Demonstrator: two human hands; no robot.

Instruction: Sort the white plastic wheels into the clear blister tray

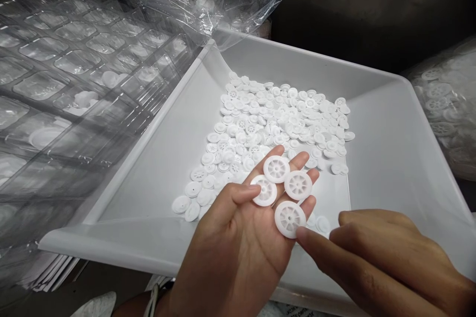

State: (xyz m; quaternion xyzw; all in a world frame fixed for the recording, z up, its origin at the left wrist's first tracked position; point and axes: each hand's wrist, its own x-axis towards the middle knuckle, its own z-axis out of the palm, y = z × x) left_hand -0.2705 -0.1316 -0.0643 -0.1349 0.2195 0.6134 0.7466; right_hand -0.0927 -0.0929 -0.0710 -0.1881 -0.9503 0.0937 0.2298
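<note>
Palm up over the tray, my left hand (pixel 241 242) holds several round white plastic wheels (pixel 298 184) with spoked centres. They lie across its fingers and palm, and the thumb presses on the leftmost one. My right hand (pixel 383 252) comes in from the lower right, its index finger stretched out and the tip touching the edge of the lowest wheel (pixel 289 219). The other visible fingers of that hand are curled back, and no object shows in it. Below both hands, a white tray (pixel 148 173) bears a heap of similar wheels (pixel 267 119).
Stacked clear plastic trays (pixel 44 84) with pockets, some holding white parts, fill the left side. Behind the white tray lies a crumpled clear bag (pixel 238 0). Another clear bag (pixel 442 94) of white wheels stands at the right. Stacked sheets (pixel 52 270) show below left.
</note>
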